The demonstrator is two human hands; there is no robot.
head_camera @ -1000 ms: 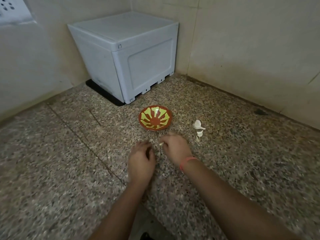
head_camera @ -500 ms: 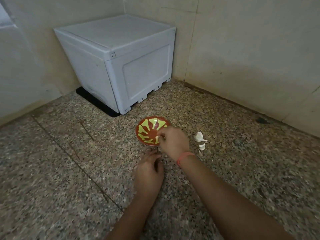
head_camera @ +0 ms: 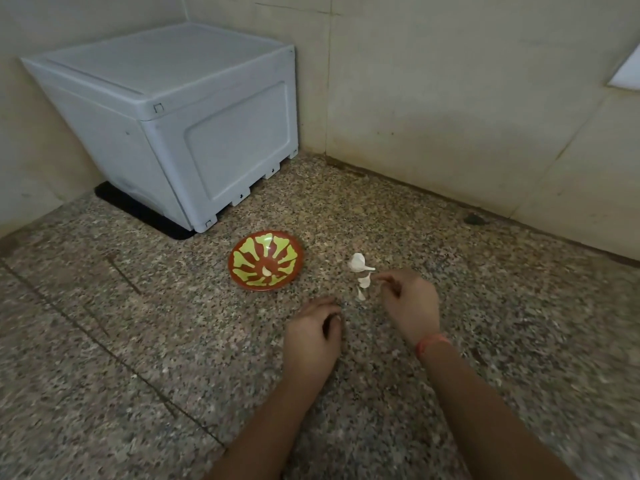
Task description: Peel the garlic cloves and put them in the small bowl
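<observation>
A grey plastic box (head_camera: 166, 126) stands in the back left corner of the speckled table (head_camera: 104, 341). To its right is the small bowl (head_camera: 247, 263), red-brown with a green pattern, and one peeled garlic clove (head_camera: 266, 270) lies inside it. The left hand (head_camera: 313, 336) is low near the table with curled fingers; if they hold something, it cannot be seen. The unpeeled garlic pieces (head_camera: 358, 264) lie on the table just beside the right hand (head_camera: 410, 306), whose thumb and first finger meet at the tips; a grip is unclear.
</observation>
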